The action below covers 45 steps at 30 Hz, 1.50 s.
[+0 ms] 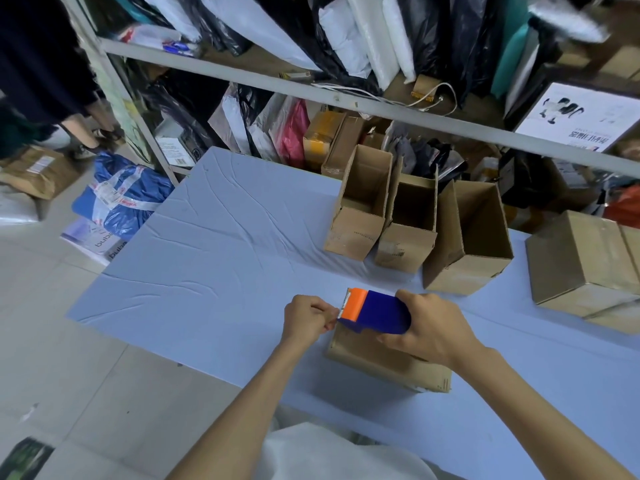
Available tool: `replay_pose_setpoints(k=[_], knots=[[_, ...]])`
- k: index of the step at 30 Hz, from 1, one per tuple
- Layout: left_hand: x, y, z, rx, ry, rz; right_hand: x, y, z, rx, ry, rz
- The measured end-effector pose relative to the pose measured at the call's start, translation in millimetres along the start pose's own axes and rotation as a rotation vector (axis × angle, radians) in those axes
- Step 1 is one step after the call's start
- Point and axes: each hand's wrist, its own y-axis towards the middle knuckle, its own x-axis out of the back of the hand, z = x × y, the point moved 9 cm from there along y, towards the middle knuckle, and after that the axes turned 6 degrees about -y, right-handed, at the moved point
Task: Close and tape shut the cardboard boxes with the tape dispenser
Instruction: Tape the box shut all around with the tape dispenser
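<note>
— Head view, lower middle of the frame: what did the hands have?

— The right hand [429,327] was wrapped around the blue body of the tape dispenser [375,311], holding it on top of the near cardboard box [381,360], whose top looked folded flat. The left hand [308,318] had its fingers pinched together at the dispenser's orange front. It was apparently on the free end of the tape, though the strip itself was too thin to make out.

— And the other boxes?

— An open box [467,244] stood right of centre on the blue-covered table [207,254], with two more open ones just to its left, all well apart from the hands. A larger closed box [581,261] lay at the right edge.

— So how should that step have been done?

— I judged the strip was only being started. Enough free end had to be drawn out to lap down over the box's left side, then pressed flat. After that the dispenser wanted a straight pull along the seam, bearing down steadily so the flaps stayed shut. The left hand would do better bracing the box, since a light carton would probably slide on that wrinkled cloth. Fingers were best kept off the serrated cutter.
</note>
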Motion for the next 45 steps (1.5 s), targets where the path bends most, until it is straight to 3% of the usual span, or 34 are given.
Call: replay_pose_setpoints(k=[20, 26, 30, 33, 42, 45], knots=[[-7, -17, 1, -0.110, 0.075, -0.112, -1, 1, -1, -0.003, 0.057, -0.043], [-26, -12, 26, 0.042, -0.160, 0.067, -3, -1, 0, 0.003, 0.046, -0.039], [-23, -15, 35, 0.067, -0.281, -0.091, -4, -1, -1, -0.002, 0.054, -0.045], [-6, -19, 29, -0.021, -0.261, -0.210, -4, 0, -1, 0.001, 0.059, -0.049], [-22, -36, 11, -0.197, -0.195, 0.059, -3, 2, -5, 0.029, 0.068, -0.106], [-28, -40, 6, -0.239, -0.184, 0.042, -1, 2, -3, 0.080, 0.057, -0.096]])
